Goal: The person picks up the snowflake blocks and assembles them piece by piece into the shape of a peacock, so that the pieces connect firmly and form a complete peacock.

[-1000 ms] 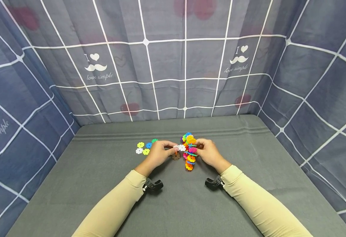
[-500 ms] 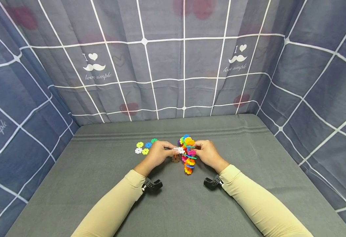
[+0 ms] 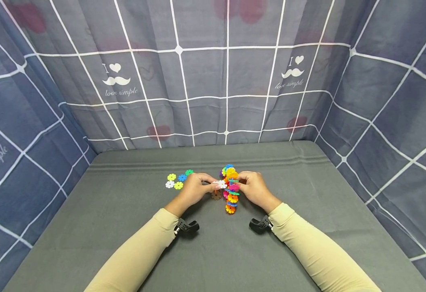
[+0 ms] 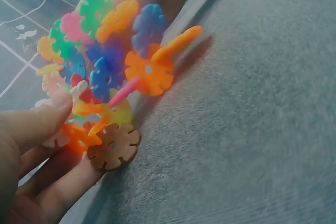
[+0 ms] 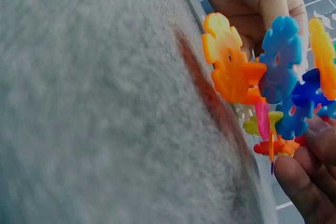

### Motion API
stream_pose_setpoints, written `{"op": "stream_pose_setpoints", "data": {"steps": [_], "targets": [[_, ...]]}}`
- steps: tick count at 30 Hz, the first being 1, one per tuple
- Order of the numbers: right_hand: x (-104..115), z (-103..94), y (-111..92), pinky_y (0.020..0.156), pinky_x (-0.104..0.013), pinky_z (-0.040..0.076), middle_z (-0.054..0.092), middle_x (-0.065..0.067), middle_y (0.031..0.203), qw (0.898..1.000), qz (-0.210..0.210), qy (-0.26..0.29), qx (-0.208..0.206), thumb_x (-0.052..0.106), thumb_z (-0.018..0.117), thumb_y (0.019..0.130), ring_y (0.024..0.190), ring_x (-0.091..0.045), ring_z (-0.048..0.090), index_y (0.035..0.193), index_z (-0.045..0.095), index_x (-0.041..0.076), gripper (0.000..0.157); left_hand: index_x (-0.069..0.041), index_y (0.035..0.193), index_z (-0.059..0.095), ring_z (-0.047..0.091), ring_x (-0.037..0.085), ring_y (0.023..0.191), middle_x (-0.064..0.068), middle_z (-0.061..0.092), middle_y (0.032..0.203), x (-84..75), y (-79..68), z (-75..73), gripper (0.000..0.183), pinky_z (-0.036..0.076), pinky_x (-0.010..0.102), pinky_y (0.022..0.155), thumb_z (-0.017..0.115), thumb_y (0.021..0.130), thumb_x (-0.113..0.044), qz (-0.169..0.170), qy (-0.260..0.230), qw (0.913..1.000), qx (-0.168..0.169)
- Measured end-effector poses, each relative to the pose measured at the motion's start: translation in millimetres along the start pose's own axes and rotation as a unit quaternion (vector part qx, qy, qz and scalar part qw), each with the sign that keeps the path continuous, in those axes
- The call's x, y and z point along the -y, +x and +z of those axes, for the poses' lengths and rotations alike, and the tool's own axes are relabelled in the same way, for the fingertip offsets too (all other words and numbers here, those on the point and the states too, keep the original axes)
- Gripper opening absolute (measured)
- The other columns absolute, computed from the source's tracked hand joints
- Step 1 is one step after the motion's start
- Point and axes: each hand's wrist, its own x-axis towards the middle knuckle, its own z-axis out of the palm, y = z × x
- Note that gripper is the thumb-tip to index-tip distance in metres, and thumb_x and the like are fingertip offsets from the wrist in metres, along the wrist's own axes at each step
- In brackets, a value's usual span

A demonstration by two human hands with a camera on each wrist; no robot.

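A colourful build of interlocking flower-shaped plastic discs is held between the two hands, over the grey cloth. On its left side my left hand pinches a white disc between thumb and fingers. A brown disc sticks out just beside those fingers in the left wrist view, joined near an orange one. From the right, my right hand grips the build, its fingertips partly hidden behind the discs. Blue and orange discs stand out at the near end in the right wrist view.
Several loose discs lie left of the left hand: yellow, white, blue and green, with another yellow one. A grey cloth covers the table. Checked curtains hang behind and at both sides.
The disc build has shifted slightly left, and its near end has come a little closer to me. My right hand has moved slightly left with it. Both hands keep their hold.
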Motion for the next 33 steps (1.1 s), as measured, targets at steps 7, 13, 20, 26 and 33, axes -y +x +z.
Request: {"op": "stream_pose_setpoints", "data": {"steps": [7,13,20,26,33], "targets": [[1.3,-3.7,-1.7,0.067,-0.027,0.054,0.073,-0.002,0.089,1.0,-0.006,0.002,0.009,-0.002,0.081,0.089,0.074,-0.011,0.064,0.084,0.078,0.003,0.009,-0.016,0.099,0.085,0.071,0.013,0.095,-0.006,0.077,0.1,-0.6,-2.0,-0.5,0.012,0.058,0.035,0.082,0.089,0.089,-0.023,0.01,0.005,0.9999,0.004],[-0.8,-3.1,-2.6,0.065,-0.029,0.054,0.072,-0.001,0.083,1.0,0.011,0.0,0.013,-0.012,0.081,0.082,0.071,-0.012,0.062,0.082,0.077,0.005,0.017,-0.016,0.097,0.085,0.071,0.01,0.093,-0.007,0.077,0.1,-2.7,-2.9,2.4,0.011,0.058,0.033,0.081,0.089,0.088,-0.022,0.02,0.027,0.9994,-0.007],[-5.3,-13.9,-6.0,0.063,-0.028,0.054,0.074,-0.006,0.082,0.996,0.067,0.029,0.046,-0.011,0.079,0.079,0.071,-0.014,0.066,0.091,0.077,-0.001,0.016,-0.009,0.11,0.082,0.072,0.014,0.085,-0.001,0.076,0.11,-7.1,-4.9,8.0,0.021,0.059,0.027,0.073,0.086,0.092,-0.019,0.05,0.021,0.9985,-0.002],[-15.6,-33.1,-8.5,0.05,-0.028,0.053,0.07,-0.004,0.074,0.985,0.131,0.039,0.107,-0.011,0.073,0.084,0.056,-0.016,0.063,0.09,0.072,-0.001,0.012,-0.002,0.119,0.077,0.075,0.021,0.093,0.006,0.074,0.12,-11.1,-8.3,9.9,0.026,0.061,0.031,0.079,0.083,0.094,-0.01,0.075,-0.019,0.997,0.005],[-22.1,-50.7,-7.6,0.049,-0.028,0.049,0.064,0.004,0.069,0.984,0.111,-0.015,0.14,-0.003,0.079,0.085,0.055,-0.012,0.057,0.088,0.072,0.005,0.011,-0.006,0.136,0.07,0.073,0.022,0.102,0.006,0.07,0.133,-15.2,-10.6,11.2,0.04,0.057,0.044,0.094,0.079,0.097,-0.011,0.124,0.002,0.9915,0.04]]}}
